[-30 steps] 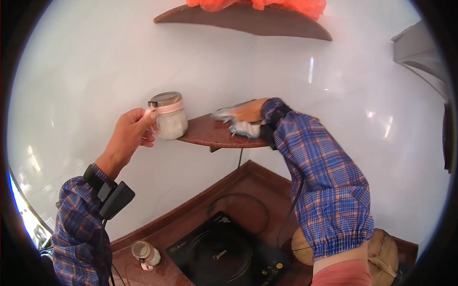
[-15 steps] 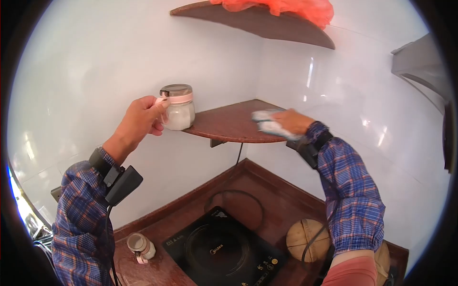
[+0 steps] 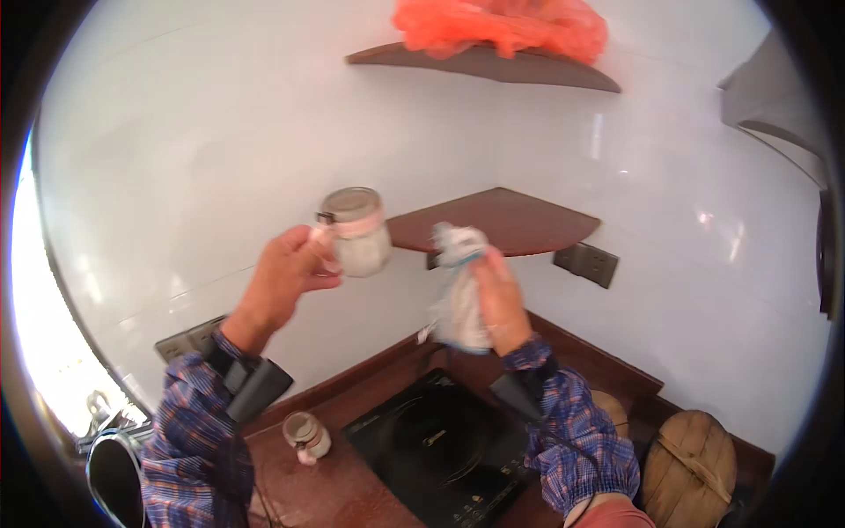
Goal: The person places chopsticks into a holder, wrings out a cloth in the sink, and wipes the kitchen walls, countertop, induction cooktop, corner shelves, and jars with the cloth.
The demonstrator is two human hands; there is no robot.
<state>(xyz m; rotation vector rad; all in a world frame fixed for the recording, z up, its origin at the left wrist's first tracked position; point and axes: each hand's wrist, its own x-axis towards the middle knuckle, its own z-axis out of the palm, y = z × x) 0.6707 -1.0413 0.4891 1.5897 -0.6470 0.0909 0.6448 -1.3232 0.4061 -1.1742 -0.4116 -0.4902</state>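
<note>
My left hand (image 3: 286,280) is closed round the handle of a glass seasoning jar (image 3: 363,251) with a pink band, a see-through lid and white contents. The jar is upright in the air, in front of the left end of the corner shelf (image 3: 502,220). A crumpled white cloth (image 3: 462,304) with a bluish edge hangs from my right hand (image 3: 502,304), whose fingers are pinched on it. Cloth and hand are in front of the shelf's front edge, a little blurred by motion. The shelf's dark red top shows beyond them.
Below lies a black induction cooktop (image 3: 431,449) on the dark red counter (image 3: 264,440). A second small jar (image 3: 308,436) stands left of it. Round wooden lids (image 3: 691,471) lean at the right. An upper shelf (image 3: 475,63) carries a red plastic bag (image 3: 502,26). Sockets (image 3: 585,264) are on the wall.
My right hand has drawn the cloth off the shelf, leftward and towards me. My left hand still holds the jar near the shelf's left end. The camera view has shifted.
</note>
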